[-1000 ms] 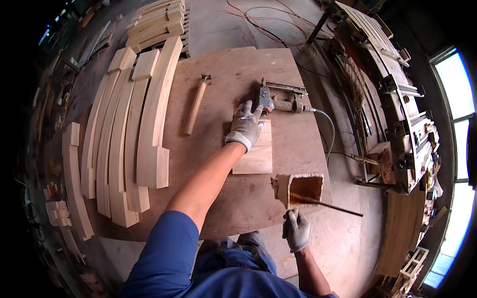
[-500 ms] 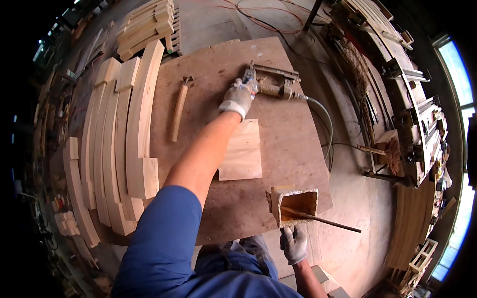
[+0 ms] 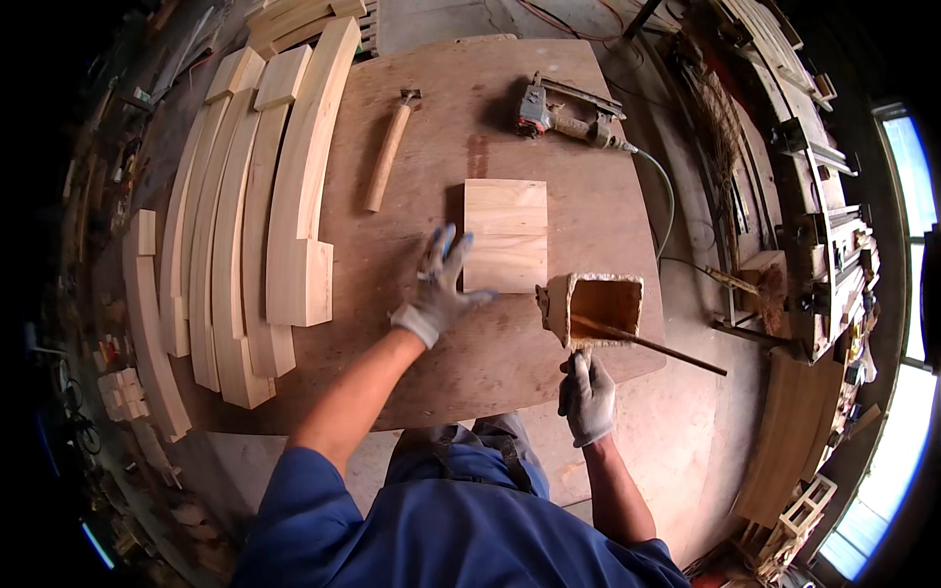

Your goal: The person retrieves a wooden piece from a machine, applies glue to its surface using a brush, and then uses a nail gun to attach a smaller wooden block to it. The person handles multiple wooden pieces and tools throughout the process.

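My left hand, in a grey-white glove, is open with its fingers spread. It hovers at the lower left corner of a pale wooden block on the brown table; whether it touches the block I cannot tell. My right hand, also gloved, is closed under the near side of a square, crusted pot with an amber-brown inside. A thin dark stick leans out of the pot to the right. Beyond the block lies a pneumatic nail gun with its hose attached. A hammer rests left of it.
Several curved wooden pieces line the left side of the brown tabletop. More timber is stacked beyond the table's far edge. At the right stand a metal rack and curved boards. The hose hangs over the right edge.
My left hand has let go of the nail gun and come back toward me beside the block. The nail gun now lies on the table. My right hand still holds the pot.
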Demonstrator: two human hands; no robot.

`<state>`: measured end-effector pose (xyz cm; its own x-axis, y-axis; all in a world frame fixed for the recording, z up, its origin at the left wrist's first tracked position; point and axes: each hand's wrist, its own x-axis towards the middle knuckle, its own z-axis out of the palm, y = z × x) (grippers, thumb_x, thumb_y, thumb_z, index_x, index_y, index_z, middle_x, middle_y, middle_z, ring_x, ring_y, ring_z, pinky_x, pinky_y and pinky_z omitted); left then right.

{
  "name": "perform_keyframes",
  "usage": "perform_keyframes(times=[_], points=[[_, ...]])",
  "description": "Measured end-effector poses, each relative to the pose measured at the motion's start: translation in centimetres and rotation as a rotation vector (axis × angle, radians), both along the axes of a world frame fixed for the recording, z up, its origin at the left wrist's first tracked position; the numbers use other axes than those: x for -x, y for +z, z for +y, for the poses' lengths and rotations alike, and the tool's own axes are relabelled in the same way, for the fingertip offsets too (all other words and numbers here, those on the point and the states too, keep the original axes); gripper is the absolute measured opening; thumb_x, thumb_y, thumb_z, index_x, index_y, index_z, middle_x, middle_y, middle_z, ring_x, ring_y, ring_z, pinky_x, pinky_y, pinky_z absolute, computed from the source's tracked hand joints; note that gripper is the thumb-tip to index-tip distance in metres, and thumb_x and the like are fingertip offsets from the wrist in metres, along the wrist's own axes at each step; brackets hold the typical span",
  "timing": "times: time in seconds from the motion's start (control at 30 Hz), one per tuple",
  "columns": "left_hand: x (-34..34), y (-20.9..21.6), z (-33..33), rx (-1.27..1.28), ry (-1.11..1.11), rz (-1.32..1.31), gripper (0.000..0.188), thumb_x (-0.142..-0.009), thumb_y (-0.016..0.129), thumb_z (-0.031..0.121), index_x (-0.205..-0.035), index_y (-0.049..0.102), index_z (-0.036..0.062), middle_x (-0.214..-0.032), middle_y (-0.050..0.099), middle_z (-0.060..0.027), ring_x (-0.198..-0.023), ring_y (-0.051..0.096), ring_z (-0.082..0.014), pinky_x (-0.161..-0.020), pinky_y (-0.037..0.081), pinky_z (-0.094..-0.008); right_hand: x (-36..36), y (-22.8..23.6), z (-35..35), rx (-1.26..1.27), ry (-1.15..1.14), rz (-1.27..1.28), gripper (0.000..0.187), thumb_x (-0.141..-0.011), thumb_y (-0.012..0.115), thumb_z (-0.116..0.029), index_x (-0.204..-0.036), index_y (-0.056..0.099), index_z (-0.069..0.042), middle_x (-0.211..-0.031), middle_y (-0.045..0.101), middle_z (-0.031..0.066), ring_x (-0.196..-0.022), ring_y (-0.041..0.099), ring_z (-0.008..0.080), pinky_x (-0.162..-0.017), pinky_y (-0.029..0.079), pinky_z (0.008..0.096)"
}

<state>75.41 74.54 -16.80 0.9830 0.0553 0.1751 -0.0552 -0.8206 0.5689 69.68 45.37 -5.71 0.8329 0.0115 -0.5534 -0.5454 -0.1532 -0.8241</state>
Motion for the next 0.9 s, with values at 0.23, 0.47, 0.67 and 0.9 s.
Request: perform_keyframes(times=[0.23, 0.47, 0.67, 0.9], points=[[1.6, -4.8, 1.2, -0.071, -0.076, -0.101, 0.079, -0.086, 0.085, 0.041, -0.152, 0.057, 0.0097, -0.153, 0.058, -0.0186, -0.152, 0.042, -0.0418, -0.126, 0.034, -0.0573, -0.7, -1.2, 3.9, 0.024, 0.006, 0.01, 0.053, -0.112, 0.056, -0.049, -0.103, 0.062, 0.003, -0.055, 0.05, 0.002, -0.039, 0.045, 0.0105, -0.038, 0.036, 0.027], [2.0, -5.4, 1.3, -0.078, -0.088, -0.072, 0.074, -0.09, 0.08, 0.04, -0.152, 0.056, 0.0091, -0.151, 0.061, -0.0171, -0.15, 0.044, -0.0414, -0.127, 0.032, -0.0574, 0.1, -2.1, 5.2, 0.059, -0.012, 0.029, 0.046, -0.111, 0.059, -0.044, -0.101, 0.061, 0.001, -0.058, 0.051, 0.0001, -0.041, 0.046, 0.01, -0.037, 0.036, 0.0274], [2.3, -5.2, 1.4, -0.068, -0.093, -0.102, 0.069, -0.09, 0.078, 0.042, -0.146, 0.06, 0.0052, -0.148, 0.063, -0.0182, -0.148, 0.047, -0.0427, -0.126, 0.032, -0.0602, -5.2, -4.0, 7.4, 0.198, 0.024, 0.002, 0.038, -0.109, 0.064, -0.04, -0.088, 0.061, -0.008, -0.064, 0.052, -0.0043, -0.053, 0.049, 0.0049, -0.049, 0.041, 0.0266], [2.1, -4.8, 1.3, -0.077, -0.088, -0.075, 0.071, -0.09, 0.079, 0.038, -0.151, 0.057, 0.008, -0.148, 0.063, -0.0179, -0.148, 0.048, -0.0414, -0.127, 0.032, -0.0583, -17.3, -5.0, 10.7, 0.118, 0.037, -0.075, 0.045, -0.106, 0.063, -0.051, -0.09, 0.062, -0.008, -0.058, 0.048, -0.0025, -0.043, 0.045, 0.0096, -0.039, 0.036, 0.0302]])
